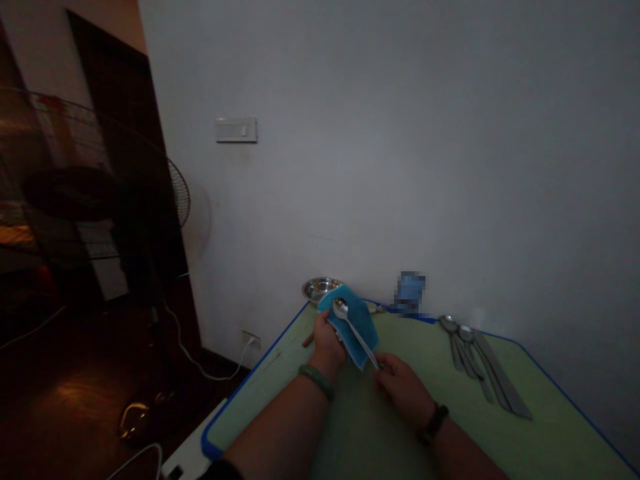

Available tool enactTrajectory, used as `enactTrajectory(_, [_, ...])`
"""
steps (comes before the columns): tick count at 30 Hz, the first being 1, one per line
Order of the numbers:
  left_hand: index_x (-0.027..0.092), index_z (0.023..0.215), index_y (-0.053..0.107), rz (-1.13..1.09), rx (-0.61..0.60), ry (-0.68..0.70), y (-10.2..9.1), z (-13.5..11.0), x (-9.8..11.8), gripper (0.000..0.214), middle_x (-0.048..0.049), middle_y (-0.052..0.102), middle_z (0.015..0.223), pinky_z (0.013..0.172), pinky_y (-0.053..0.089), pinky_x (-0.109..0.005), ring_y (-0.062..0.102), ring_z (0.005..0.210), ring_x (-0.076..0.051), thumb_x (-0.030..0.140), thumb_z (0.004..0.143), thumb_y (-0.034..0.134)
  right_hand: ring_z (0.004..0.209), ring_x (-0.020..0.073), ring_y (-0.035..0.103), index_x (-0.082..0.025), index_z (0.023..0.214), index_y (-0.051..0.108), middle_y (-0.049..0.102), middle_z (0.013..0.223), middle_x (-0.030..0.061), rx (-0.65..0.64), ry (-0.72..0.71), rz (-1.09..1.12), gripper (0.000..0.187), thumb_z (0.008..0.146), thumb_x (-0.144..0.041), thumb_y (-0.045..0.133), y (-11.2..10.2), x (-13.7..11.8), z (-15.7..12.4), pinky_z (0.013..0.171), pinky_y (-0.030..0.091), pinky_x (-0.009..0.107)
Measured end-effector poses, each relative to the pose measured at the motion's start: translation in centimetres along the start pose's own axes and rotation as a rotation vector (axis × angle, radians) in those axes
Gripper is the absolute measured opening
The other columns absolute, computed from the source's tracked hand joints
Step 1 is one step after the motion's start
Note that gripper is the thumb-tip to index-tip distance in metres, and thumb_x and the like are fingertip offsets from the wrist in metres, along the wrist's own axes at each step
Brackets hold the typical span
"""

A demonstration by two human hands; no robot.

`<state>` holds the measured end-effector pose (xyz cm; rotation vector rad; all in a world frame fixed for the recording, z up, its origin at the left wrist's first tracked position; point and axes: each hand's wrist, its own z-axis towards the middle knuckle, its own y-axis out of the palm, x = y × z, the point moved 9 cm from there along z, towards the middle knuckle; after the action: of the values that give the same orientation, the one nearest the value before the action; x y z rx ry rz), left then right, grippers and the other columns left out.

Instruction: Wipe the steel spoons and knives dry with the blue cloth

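A blue cloth (363,320) is draped over my left hand (327,340), whose fingers are closed on it from below, partly hidden. Across the cloth lies a metal spoon (355,331), its bowl resting against the blue fabric near my left thumb. My right hand (400,383) pinches the end of the spoon's handle. Just behind the cloth stands a shiny metal bowl (314,289), partly covered from view. A fork (381,309) shows its tines at the cloth's right edge.
Several spoons (449,325) and long flat metal utensils (505,380) lie on the right of the green table (425,340). A blurred blue object (411,292) stands by the wall. At left are a standing fan (145,193) and a plugged-in white cord (215,377).
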<state>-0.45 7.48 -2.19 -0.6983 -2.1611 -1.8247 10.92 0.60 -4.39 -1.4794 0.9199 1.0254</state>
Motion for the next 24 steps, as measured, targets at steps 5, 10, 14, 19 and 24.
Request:
enactTrajectory(5, [0.009, 0.081, 0.061, 0.021, 0.020, -0.003, -0.1, -0.1, 0.1, 0.040, -0.0109, 0.064, 0.065, 0.078, 0.042, -0.045, 0.061, 0.067, -0.027, 0.041, 0.072, 0.039, 0.048, 0.0082, 0.044, -0.017, 0.082, 0.053, 0.050, 0.055, -0.0050, 0.036, -0.009, -0.036, 0.019, 0.070, -0.028, 0.044, -0.4, -0.1, 0.0, 0.047, 0.033, 0.020])
enactTrajectory(10, [0.010, 0.078, 0.060, 0.000, 0.078, 0.050, -0.5, 0.1, 0.7, 0.037, -0.0093, 0.063, 0.061, 0.077, 0.043, -0.044, 0.061, 0.061, -0.025, 0.039, 0.072, 0.039, 0.047, 0.0086, 0.045, -0.018, 0.082, 0.052, 0.050, 0.055, -0.0046, 0.031, 0.005, -0.052, 0.019, 0.070, -0.030, 0.043, -0.4, 0.0, 0.0, 0.046, 0.033, 0.020])
enactTrajectory(14, [0.009, 0.079, 0.060, -0.022, 0.105, 0.085, -0.7, 0.2, 1.1, 0.035, -0.0084, 0.064, 0.061, 0.076, 0.044, -0.042, 0.061, 0.060, -0.024, 0.037, 0.072, 0.040, 0.049, 0.0089, 0.045, -0.018, 0.080, 0.050, 0.051, 0.057, -0.0041, 0.046, -0.016, -0.057, 0.018, 0.071, -0.031, 0.043, -0.6, 0.0, 0.0, 0.047, 0.034, 0.020])
enactTrajectory(19, [0.008, 0.085, 0.061, -0.063, 0.087, 0.062, -0.7, 0.4, 1.0, 0.042, -0.0101, 0.064, 0.064, 0.078, 0.044, -0.043, 0.061, 0.064, -0.025, 0.040, 0.072, 0.038, 0.048, 0.0083, 0.045, -0.017, 0.076, 0.050, 0.050, 0.056, -0.0042, 0.024, -0.013, -0.084, 0.015, 0.071, -0.031, 0.044, -0.5, 0.2, 0.1, 0.047, 0.034, 0.020])
enactTrajectory(24, [0.010, 0.089, 0.061, -0.084, 0.078, 0.060, -0.8, 0.6, 1.0, 0.043, -0.0096, 0.065, 0.067, 0.080, 0.043, -0.044, 0.061, 0.070, -0.026, 0.042, 0.071, 0.038, 0.048, 0.0081, 0.045, -0.018, 0.076, 0.051, 0.051, 0.056, -0.0040, 0.025, -0.006, -0.091, 0.015, 0.071, -0.031, 0.044, -0.4, 0.2, 0.0, 0.047, 0.033, 0.019])
